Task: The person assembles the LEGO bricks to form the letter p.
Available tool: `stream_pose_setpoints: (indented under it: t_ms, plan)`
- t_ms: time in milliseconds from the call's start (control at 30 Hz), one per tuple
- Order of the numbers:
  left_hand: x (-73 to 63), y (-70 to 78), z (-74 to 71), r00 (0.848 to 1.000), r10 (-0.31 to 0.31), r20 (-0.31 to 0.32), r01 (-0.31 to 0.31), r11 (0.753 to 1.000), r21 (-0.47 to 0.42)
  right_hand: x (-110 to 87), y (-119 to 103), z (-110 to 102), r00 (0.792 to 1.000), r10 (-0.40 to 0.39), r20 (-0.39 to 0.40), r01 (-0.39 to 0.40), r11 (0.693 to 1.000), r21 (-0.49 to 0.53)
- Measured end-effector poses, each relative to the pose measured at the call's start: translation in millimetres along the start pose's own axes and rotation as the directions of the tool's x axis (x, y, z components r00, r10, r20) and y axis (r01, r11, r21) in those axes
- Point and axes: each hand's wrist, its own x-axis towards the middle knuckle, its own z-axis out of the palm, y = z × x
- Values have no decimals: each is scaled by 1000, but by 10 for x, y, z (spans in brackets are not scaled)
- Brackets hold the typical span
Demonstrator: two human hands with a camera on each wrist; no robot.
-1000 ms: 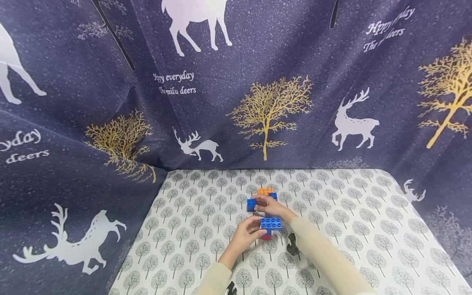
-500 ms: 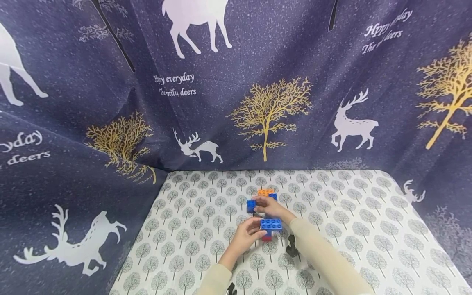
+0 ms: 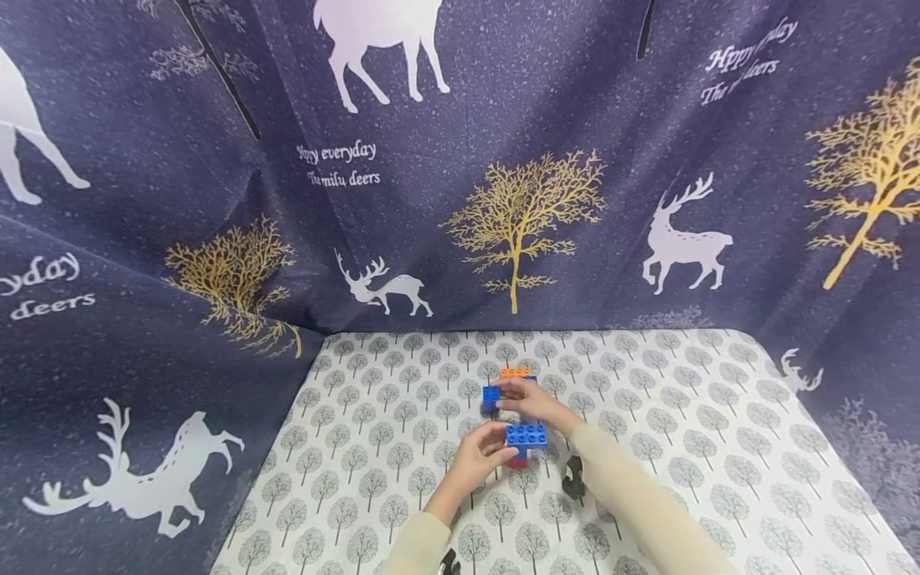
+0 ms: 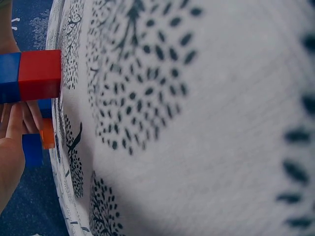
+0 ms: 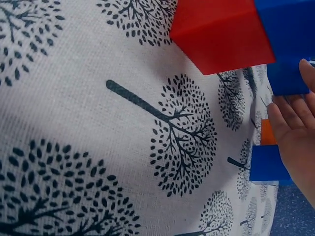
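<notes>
My left fingers (image 3: 491, 429) pinched one blue-topped stack (image 3: 527, 436), my right fingers (image 3: 513, 387) one small blue brick (image 3: 490, 394) (level, steady holds seemed best).

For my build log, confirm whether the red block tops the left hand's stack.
No, the head view shows a blue block on top, the red block lowest.

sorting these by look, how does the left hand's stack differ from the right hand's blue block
The stack shows red below blue; the blue block shows only blue. The stack's top looks longer than the blue block's visible top. The stack is nearer the person than the blue block. Both have blue, studded tops.
</notes>
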Motion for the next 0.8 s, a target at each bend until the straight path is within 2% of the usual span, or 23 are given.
stream_pose_setpoints:
  t_ms: [333,600,800]
  plan:
    - [-20,-31,6,1000,-14,-14,15,1000,5,-87,-42,-79,1000,22,-20,-23,998,-53]
    - [-38,-11,22,999,16,-29,-15,999,35,-157,-156,-175,1000,-12,-17,12,1000,-28]
    - [-9,-4,4,1000,10,-10,-10,1000,0,-202,-223,-226,999,-31,-34,31,1000,-3]
